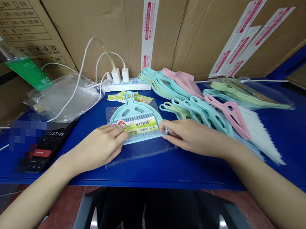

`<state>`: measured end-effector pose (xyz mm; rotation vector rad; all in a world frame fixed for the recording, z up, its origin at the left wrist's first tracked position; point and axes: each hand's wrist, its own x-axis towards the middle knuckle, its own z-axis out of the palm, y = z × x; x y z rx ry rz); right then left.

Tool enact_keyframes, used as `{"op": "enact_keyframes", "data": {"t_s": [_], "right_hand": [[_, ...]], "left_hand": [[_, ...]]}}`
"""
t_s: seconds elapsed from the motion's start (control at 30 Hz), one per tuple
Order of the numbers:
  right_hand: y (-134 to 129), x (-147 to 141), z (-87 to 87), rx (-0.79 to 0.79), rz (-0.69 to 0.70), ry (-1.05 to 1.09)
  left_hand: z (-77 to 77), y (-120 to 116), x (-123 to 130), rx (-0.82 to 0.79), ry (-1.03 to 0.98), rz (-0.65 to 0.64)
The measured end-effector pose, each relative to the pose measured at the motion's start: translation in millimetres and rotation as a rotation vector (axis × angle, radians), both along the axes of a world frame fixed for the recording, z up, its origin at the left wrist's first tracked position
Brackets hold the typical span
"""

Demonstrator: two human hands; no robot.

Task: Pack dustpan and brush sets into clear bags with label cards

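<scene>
A light-blue dustpan and brush set (132,110) lies in a clear plastic bag (140,153) in front of me, handle pointing away. A printed label card (144,125) with a mushroom picture lies across the brush bristles. My left hand (102,144) is closed at the set's lower left, its curled fingers over the bag and the label's left end. At the right edge, my right hand (185,135) pinches the bagged set between thumb and fingers. The fingertips of my left hand are partly hidden.
Stacked dustpans (167,82) and loose brushes (212,114) lie to the right, with bagged sets (251,92) behind. More label cards (118,96) sit near a power strip (130,86). Empty bags (69,93), a cable, a bottle (27,70) and a phone (48,146) are left.
</scene>
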<state>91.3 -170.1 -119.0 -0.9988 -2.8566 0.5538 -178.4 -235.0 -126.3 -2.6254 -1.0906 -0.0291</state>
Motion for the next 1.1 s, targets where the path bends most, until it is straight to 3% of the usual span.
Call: {"op": "enact_keyframes", "data": {"t_s": [1.1], "right_hand": [[-0.5,1.0,-0.8,-0.004,0.004,0.023]], "left_hand": [[1.8,0.2,0.9,-0.041,-0.007,0.026]]}}
